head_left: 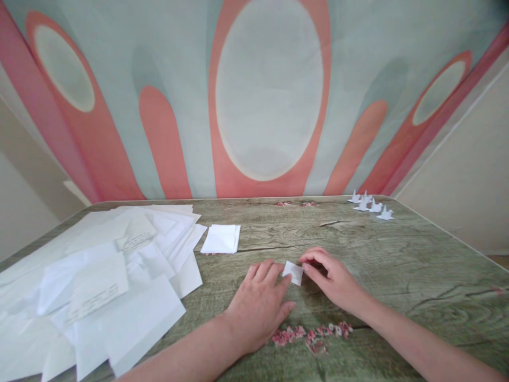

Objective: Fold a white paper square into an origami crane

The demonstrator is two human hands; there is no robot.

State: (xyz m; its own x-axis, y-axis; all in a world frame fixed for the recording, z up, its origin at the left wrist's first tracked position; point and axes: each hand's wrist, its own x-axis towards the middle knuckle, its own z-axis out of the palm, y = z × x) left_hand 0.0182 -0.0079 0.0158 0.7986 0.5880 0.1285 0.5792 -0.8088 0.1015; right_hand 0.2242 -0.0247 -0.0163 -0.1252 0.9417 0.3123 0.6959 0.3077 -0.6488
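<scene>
A small folded square of white paper (293, 272) lies on the wood-patterned table between my two hands. My left hand (260, 300) rests palm down at its left side, fingers stretched out and the nearest fingertips touching the paper's edge. From the right, my right hand (332, 276) pinches the paper's right corner between thumb and index finger. Further back and to the left sits a short stack of white paper squares (221, 239). Several folded white paper cranes (363, 201) stand at the table's far right.
Loose white sheets (131, 313) overlap in a wide pile over the left of the table (417, 254), some bearing printed text. Pink flower patterns (310, 335) mark the surface near my wrists. Behind the table rises a backdrop (270, 95) with coral and grey-green shapes.
</scene>
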